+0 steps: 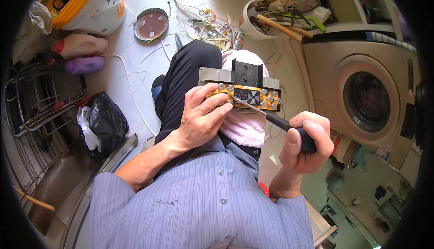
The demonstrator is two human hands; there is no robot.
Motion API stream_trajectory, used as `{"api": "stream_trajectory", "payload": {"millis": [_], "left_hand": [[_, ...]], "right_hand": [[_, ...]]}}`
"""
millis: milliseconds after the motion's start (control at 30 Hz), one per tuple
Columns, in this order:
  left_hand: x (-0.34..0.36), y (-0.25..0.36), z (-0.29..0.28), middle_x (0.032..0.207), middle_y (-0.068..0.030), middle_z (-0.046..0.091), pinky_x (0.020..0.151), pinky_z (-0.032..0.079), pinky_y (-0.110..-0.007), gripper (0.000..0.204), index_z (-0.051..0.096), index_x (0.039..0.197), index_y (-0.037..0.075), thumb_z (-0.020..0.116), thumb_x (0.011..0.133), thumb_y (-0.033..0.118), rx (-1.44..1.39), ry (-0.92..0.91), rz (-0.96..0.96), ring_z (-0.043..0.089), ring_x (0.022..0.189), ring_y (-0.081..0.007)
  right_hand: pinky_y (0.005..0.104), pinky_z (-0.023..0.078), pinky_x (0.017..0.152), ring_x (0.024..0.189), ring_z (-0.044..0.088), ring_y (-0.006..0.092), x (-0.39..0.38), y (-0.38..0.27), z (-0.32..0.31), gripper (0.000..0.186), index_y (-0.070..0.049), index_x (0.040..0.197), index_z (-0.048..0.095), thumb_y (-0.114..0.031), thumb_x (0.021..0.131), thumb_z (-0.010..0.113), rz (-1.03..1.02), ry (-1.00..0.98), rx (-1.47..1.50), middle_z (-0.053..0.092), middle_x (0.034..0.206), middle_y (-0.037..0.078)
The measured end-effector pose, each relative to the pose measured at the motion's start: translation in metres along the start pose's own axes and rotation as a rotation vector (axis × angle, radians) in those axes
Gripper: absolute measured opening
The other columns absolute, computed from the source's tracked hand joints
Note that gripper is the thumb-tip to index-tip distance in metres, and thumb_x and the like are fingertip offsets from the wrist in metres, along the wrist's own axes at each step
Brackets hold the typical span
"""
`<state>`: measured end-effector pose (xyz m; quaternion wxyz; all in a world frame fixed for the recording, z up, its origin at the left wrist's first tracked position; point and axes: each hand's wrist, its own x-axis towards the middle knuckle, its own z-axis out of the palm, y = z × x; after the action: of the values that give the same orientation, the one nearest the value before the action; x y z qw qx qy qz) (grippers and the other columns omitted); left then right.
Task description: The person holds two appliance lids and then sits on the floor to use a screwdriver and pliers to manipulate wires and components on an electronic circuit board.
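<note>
Across my lap lies a small control panel (253,97) with an orange-gold front, several silver knobs and a black centre. A black bracket (247,72) and grey metal plates stand up behind it. My left hand (202,115) grips the panel's left part, its fingertips bent over the front among the knobs. In my right hand (306,143) is a screwdriver (279,121), the fingers wrapped round its black handle. The thin shaft slants up to the left, its tip at the panel front close to my left fingertips. Exactly what the tip touches cannot be made out. A pink towel (244,130) lies beneath the panel.
Loose wires (212,27) and a round dark lid (151,24) lie on the floor ahead. A white tool bucket (257,23) stands beyond my knees, a washing machine (361,91) to the right. Leftward are a yellow-rimmed bucket (97,9), bottles (83,45), a black bag (106,118) and a wire rack (43,95).
</note>
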<state>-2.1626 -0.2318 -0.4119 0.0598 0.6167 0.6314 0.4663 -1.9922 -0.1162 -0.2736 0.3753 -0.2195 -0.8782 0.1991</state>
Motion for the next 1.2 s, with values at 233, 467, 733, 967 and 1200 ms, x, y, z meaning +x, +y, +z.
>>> {"api": "stream_trajectory", "payload": {"millis": [233,467,733,967,1200], "left_hand": [[-0.001,-0.001,-0.001,0.114,-0.0061,0.068,0.098,0.043,-0.045,0.03,0.073,0.101,0.009,0.079,0.073,0.004,-0.012,-0.012,0.001,0.058,0.118,-0.0307],[-0.003,-0.004,0.001,0.114,-0.0056,0.067,0.097,0.043,-0.046,0.03,0.072,0.101,0.01,0.078,0.073,0.004,-0.026,-0.008,-0.006,0.058,0.117,-0.0303],[0.0,-0.005,-0.003,0.111,-0.0066,0.068,0.098,0.045,-0.044,0.029,0.073,0.1,0.009,0.078,0.073,0.0,-0.135,0.009,-0.062,0.059,0.116,-0.0317],[0.024,-0.026,-0.023,0.107,-0.011,0.067,0.091,0.052,-0.033,0.022,0.071,0.103,0.001,0.068,0.084,-0.009,-0.292,0.131,-0.218,0.065,0.104,-0.0258],[0.098,-0.013,-0.057,0.108,-0.0157,0.07,0.087,0.054,-0.038,0.029,0.067,0.118,0.001,0.068,0.09,0.006,-0.604,-0.396,-0.018,0.068,0.099,-0.0326]], "right_hand": [[0.0326,0.054,0.059,0.071,0.065,0.0221,0.008,-0.004,0.004,0.039,-0.007,0.114,0.052,-0.003,0.085,0.076,-0.029,-0.017,-0.03,0.066,0.089,0.013],[0.0321,0.053,0.058,0.069,0.066,0.0226,0.018,-0.004,0.01,0.041,-0.008,0.112,0.054,-0.001,0.08,0.079,-0.03,-0.053,-0.021,0.066,0.087,0.012],[0.0339,0.053,0.053,0.063,0.065,0.0253,0.03,-0.003,0.018,0.039,-0.004,0.106,0.059,-0.006,0.077,0.084,-0.113,-0.045,-0.086,0.066,0.08,0.012],[0.0331,0.051,0.05,0.059,0.062,0.0238,0.037,-0.002,0.036,0.03,-0.004,0.095,0.063,0.003,0.072,0.081,-0.231,-0.039,0.057,0.063,0.076,0.011],[0.0306,0.05,0.051,0.059,0.062,0.022,0.043,0.015,0.029,0.028,-0.003,0.094,0.063,0.006,0.073,0.078,-0.21,-0.094,0.206,0.065,0.078,0.011]]}}
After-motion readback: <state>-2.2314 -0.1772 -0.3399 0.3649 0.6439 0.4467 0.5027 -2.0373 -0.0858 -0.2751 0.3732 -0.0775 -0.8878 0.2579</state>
